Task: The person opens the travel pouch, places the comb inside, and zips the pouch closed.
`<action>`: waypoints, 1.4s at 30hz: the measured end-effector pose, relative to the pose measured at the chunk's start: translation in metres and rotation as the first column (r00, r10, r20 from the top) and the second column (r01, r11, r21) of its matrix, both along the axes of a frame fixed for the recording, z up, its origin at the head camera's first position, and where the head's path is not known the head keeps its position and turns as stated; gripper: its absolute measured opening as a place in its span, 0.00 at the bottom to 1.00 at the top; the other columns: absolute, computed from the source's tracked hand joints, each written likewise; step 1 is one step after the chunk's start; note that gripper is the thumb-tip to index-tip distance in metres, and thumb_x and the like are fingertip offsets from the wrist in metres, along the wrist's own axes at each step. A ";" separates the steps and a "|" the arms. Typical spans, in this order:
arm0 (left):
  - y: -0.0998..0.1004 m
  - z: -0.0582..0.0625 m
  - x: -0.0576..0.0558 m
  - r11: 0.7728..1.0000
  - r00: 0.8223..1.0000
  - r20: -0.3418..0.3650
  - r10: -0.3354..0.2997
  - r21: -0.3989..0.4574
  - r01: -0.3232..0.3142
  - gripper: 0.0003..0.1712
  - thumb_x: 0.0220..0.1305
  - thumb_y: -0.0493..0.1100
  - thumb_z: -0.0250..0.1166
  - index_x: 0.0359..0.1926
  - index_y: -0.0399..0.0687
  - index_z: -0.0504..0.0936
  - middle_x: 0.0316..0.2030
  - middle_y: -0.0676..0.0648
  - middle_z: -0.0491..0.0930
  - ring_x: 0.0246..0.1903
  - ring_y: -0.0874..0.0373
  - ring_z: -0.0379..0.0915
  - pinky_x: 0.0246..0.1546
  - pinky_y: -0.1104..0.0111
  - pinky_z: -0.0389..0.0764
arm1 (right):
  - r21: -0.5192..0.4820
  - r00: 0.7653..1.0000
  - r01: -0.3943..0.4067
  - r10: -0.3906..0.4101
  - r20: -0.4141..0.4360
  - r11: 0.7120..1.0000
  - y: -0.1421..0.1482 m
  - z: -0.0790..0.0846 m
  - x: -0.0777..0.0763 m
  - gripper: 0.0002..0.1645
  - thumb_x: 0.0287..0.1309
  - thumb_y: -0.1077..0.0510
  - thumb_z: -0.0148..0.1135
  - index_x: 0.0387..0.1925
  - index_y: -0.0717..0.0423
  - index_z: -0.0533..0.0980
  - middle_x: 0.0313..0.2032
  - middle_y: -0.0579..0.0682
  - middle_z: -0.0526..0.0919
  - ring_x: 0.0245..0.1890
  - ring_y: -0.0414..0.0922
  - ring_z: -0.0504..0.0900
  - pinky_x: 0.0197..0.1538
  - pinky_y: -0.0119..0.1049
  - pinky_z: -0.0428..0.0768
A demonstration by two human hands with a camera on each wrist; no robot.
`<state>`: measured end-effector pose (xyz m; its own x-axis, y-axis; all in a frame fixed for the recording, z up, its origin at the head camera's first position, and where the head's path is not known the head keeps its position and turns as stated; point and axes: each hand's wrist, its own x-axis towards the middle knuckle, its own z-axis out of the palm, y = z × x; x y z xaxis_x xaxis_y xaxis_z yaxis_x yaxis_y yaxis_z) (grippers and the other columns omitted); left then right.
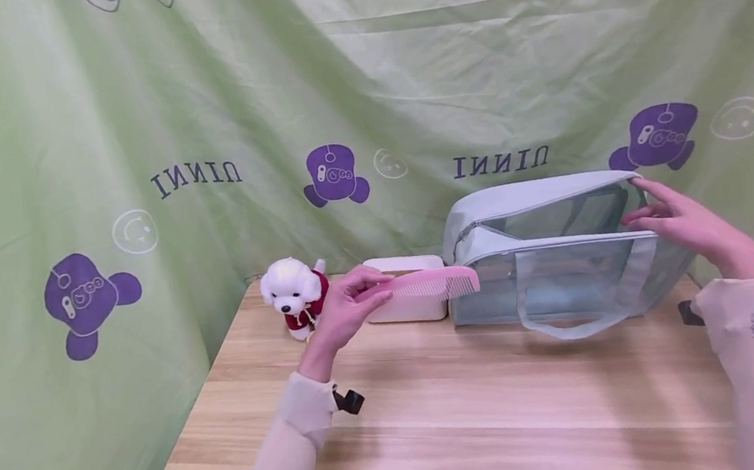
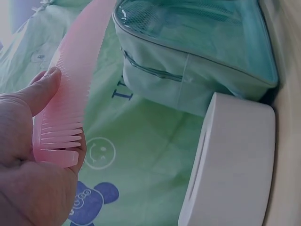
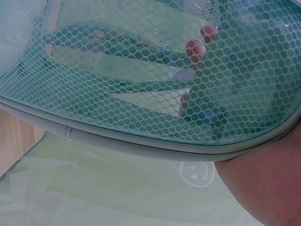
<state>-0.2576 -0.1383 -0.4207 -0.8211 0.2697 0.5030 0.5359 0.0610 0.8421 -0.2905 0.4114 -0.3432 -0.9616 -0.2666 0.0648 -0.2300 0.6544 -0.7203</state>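
A pink comb [image 1: 434,281] is pinched between the thumb and fingers of my left hand [image 1: 345,306], held in the air left of the bag. Its teeth point downward in the head view. My right hand [image 1: 690,226] holds the rim of the pale blue see-through bag [image 1: 564,279] at its right end. One finger reaches to the back edge of the unzipped opening, and others dip inside. Through the mesh [image 3: 117,113] in the right wrist view, some fingertips [image 3: 195,49] show within the bag.
A white rounded box [image 1: 409,309] stands behind the comb, beside the bag. To its left sits a white plush dog [image 1: 290,287] in a red outfit. The wooden table [image 1: 454,420] meets a green printed curtain [image 1: 362,105] at the back. A strap handle [image 1: 570,332] hangs at the bag's front.
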 end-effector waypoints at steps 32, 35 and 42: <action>0.132 0.041 -0.061 0.962 0.989 0.020 0.150 0.229 -0.150 0.17 0.61 0.36 0.75 0.52 0.41 0.88 0.44 0.43 0.85 0.37 0.64 0.79 0.42 0.73 0.85 | 0.009 1.000 0.016 -0.016 -0.007 1.000 -0.001 -0.002 -0.003 0.48 0.78 0.56 0.53 0.83 0.51 0.34 0.39 0.12 0.75 0.41 0.13 0.71 0.60 0.81 0.61; 0.141 0.040 -0.062 0.959 0.985 0.037 0.168 0.225 -0.172 0.17 0.61 0.36 0.76 0.51 0.43 0.89 0.45 0.42 0.85 0.40 0.64 0.80 0.46 0.73 0.85 | 0.009 1.000 0.019 -0.019 0.003 1.000 -0.002 -0.002 -0.003 0.48 0.78 0.55 0.53 0.83 0.51 0.34 0.39 0.12 0.75 0.41 0.13 0.71 0.61 0.80 0.60; 0.153 0.041 -0.061 0.944 0.976 0.041 0.215 0.248 -0.218 0.15 0.61 0.36 0.76 0.50 0.44 0.90 0.45 0.42 0.87 0.47 0.61 0.83 0.53 0.71 0.85 | 0.010 1.000 0.016 -0.017 0.012 1.000 -0.003 0.002 -0.001 0.48 0.78 0.56 0.52 0.83 0.51 0.33 0.40 0.12 0.75 0.42 0.12 0.70 0.61 0.79 0.60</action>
<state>-0.3187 0.0143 -0.3797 -0.8529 -0.0481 0.5198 0.5216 -0.0390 0.8523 -0.2916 0.4089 -0.3417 -0.9666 -0.2513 0.0506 -0.2105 0.6654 -0.7162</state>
